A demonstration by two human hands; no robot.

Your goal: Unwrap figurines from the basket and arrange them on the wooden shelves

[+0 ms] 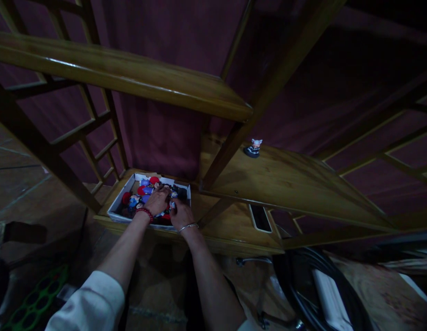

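A shallow white cardboard box (116, 205) on the low wooden shelf holds several small figurines (133, 200) with red, purple and blue parts. My left hand (158, 200), with a red bead bracelet at its wrist, lies over the figurines in the middle of the box, fingers stretched to the right. Beside it, at the box's right side, my right hand (182, 215) wears a silver bangle. Its thumb and fingers are closed about a small white and blue figurine (172, 205), mostly covered by the hand. Both hands hide part of the box's contents.
One small figurine (253, 149) with a white top and dark base stands on the higher wooden shelf (285, 179). A phone (260, 218) lies on the lower shelf. Wooden posts and a rail (130, 76) frame the space. A black round-rimmed object (285, 276) stands at lower right.
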